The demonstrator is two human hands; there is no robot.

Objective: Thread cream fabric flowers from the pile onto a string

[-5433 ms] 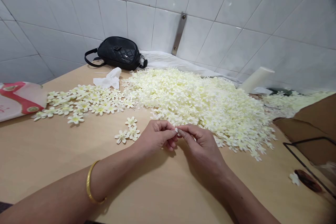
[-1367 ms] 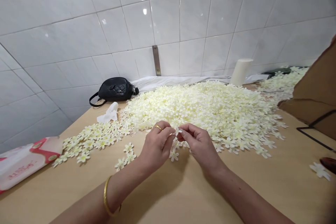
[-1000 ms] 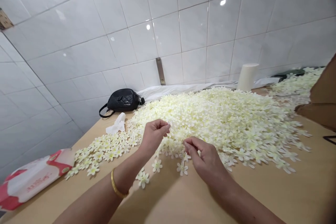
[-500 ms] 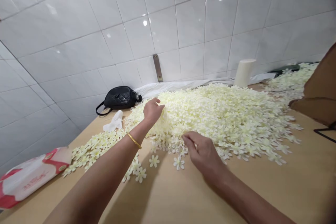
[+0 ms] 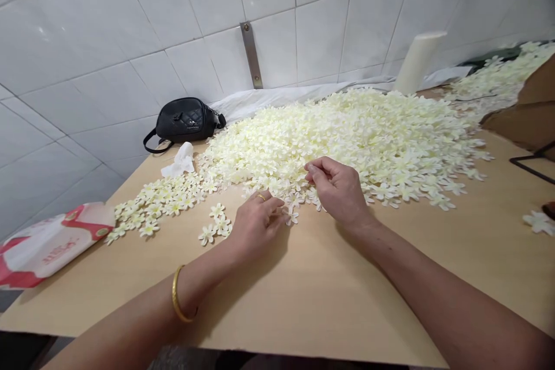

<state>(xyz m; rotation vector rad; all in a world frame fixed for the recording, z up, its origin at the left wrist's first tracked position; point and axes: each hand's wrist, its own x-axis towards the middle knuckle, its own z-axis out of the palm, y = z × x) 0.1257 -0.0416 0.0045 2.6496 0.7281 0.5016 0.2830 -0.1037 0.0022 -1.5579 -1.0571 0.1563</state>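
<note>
Plenty left in the flower heap (image 5: pixel 347 139)

Head view: the left hand (image 5: pixel 255 219) is at a single flower (image 5: pixel 292 218); whether it grips, I cannot tell. The right hand (image 5: pixel 340 192) pinches, any contents hidden. From between them, across the surface (image 5: pixel 303 300), the flower heap lies toward 1 o'clock, loose flowers (image 5: pixel 167 199) at 9, a flower trio (image 5: pixel 221 224) at 8. Finished ones, if any, look no different.

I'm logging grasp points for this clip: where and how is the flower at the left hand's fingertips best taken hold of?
Probably pinch the flower by a near-edge petal, the left hand coming low from the near side: its petals spread outward, bare table lies in front, and the heap of flowers crowds its far side.
</note>
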